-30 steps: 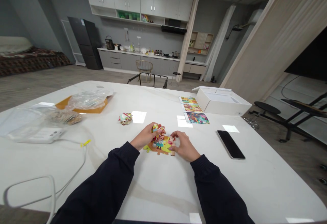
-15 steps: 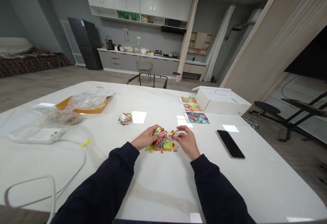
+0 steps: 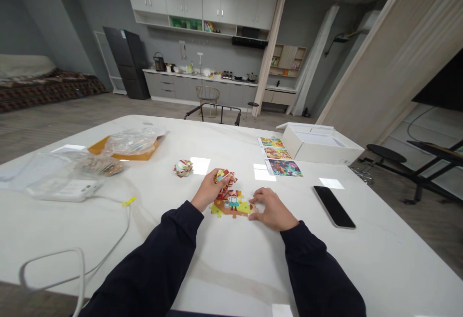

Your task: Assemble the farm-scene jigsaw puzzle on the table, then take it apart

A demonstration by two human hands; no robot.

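L hand (image 3: 209, 190) pinches cardboard jigsaw pieces (image 3: 226, 178), R hand (image 3: 273, 209) flat beside.

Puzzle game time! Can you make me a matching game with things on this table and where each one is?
Things:
1. left hand
2. right hand
3. black phone
4. small stack of puzzle pieces

Places:
A. on the table, right of both hands
B. on the table, left of the joined puzzle
C. holding loose pieces
D. beside the joined puzzle's right edge

Pairs: 1-C, 2-D, 3-A, 4-B

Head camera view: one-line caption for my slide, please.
Left hand holds jigsaw pieces over a partly built puzzle; right hand touches its edge on a white table.
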